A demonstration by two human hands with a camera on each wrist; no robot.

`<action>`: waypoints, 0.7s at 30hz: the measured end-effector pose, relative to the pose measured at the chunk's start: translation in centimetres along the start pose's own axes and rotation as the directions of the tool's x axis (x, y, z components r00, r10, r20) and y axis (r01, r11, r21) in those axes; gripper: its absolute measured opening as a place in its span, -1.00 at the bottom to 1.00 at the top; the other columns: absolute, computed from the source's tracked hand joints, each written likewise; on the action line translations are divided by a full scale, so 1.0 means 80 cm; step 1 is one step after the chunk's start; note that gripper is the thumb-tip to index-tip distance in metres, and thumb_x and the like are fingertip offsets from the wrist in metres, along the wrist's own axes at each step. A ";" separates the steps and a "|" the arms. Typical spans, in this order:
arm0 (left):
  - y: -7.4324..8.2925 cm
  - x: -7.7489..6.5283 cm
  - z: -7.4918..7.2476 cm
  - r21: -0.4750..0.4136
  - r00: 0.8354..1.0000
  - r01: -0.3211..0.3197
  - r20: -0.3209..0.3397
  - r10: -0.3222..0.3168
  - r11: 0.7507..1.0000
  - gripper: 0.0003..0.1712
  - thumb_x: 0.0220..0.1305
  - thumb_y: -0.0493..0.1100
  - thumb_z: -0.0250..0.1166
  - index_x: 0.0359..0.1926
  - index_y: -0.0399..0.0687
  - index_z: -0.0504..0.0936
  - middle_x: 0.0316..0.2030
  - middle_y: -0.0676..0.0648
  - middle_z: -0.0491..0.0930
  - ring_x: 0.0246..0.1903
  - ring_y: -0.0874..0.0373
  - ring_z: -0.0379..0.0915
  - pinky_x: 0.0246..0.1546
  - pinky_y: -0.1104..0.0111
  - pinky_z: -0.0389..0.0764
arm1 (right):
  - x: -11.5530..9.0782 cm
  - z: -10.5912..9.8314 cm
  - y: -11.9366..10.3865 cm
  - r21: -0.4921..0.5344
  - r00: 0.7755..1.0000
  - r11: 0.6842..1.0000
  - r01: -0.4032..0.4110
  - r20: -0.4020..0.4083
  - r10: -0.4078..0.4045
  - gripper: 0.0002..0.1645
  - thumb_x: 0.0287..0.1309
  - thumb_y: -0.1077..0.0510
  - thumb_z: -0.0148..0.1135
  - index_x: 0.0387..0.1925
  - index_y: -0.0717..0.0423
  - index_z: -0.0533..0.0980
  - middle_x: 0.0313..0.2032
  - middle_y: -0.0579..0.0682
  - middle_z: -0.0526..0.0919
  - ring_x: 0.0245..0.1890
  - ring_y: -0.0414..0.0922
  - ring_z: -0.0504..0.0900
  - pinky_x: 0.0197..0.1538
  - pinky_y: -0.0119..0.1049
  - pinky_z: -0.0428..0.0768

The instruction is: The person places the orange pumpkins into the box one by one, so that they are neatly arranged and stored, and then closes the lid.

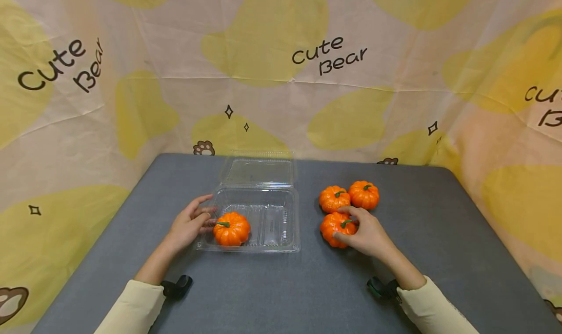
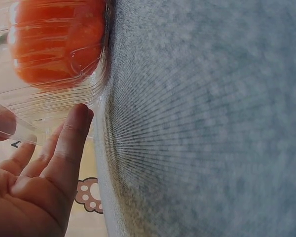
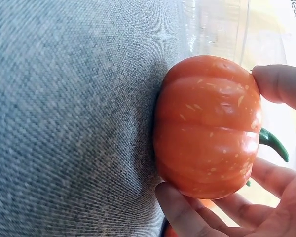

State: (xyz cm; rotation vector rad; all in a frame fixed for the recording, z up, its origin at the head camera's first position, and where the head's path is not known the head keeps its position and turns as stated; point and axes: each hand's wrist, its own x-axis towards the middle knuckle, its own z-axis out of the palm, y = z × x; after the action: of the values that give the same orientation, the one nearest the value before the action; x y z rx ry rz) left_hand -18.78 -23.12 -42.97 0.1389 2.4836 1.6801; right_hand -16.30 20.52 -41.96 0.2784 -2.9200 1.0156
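A clear plastic clamshell box (image 1: 274, 248) lies with its lid (image 1: 259, 172) folded back. One small orange toy pumpkin (image 1: 232, 229) with a green stem sits in the box's left part. My left hand (image 1: 189, 226) is at the box's left side, its fingers extended; in the left wrist view a fingertip (image 2: 79, 113) meets the ribbed wall, below the pumpkin seen through the plastic. My right hand (image 1: 366, 231) holds another pumpkin (image 3: 207, 128) between thumb and fingers, close against the table. Its green stem points up, away from the tabletop.
Two more pumpkins stand just behind the held one, a left one (image 1: 333, 199) and a right one (image 1: 364, 195), side by side. The grey table (image 1: 263, 295) ends at a printed cloth backdrop (image 1: 263, 41) behind the box lid.
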 end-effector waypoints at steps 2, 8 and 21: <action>0.000 0.000 0.000 0.001 1.000 -0.002 -0.001 0.002 1.000 -0.40 0.41 -0.29 -0.06 0.44 -0.12 0.12 0.22 -0.47 0.39 -0.07 -0.07 0.62 -0.15 0.26 0.70 | 0.000 -0.001 0.000 0.001 1.000 1.000 -0.001 0.001 0.001 -0.34 -0.11 -0.07 0.48 0.08 0.02 0.52 0.05 0.14 0.57 -0.12 0.02 0.55 -0.09 -0.05 0.55; -0.001 -0.001 0.001 0.010 1.000 0.004 -0.008 -0.004 1.000 -0.41 0.42 -0.29 -0.06 0.44 -0.09 0.14 0.21 -0.46 0.41 -0.07 -0.09 0.61 -0.16 0.27 0.70 | -0.001 -0.002 0.001 0.009 1.000 1.000 -0.003 -0.003 0.003 -0.34 -0.11 -0.06 0.48 0.08 0.00 0.52 0.06 0.14 0.57 -0.12 0.02 0.55 -0.10 -0.06 0.56; 0.001 -0.001 0.000 0.009 1.000 0.002 -0.002 -0.002 1.000 -0.40 0.42 -0.29 -0.06 0.45 -0.11 0.11 0.21 -0.47 0.39 -0.08 -0.04 0.62 -0.13 0.21 0.70 | -0.002 -0.012 -0.003 0.024 0.999 0.999 0.025 -0.021 -0.024 -0.35 -0.12 -0.03 0.48 0.06 0.04 0.52 0.06 0.14 0.58 -0.12 0.05 0.59 -0.10 -0.07 0.57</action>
State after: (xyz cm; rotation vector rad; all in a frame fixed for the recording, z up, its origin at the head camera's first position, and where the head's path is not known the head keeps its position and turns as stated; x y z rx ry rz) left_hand -18.73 -23.08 -42.86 0.1356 2.4923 1.6685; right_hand -16.13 20.95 -41.02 0.3019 -2.8799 1.0441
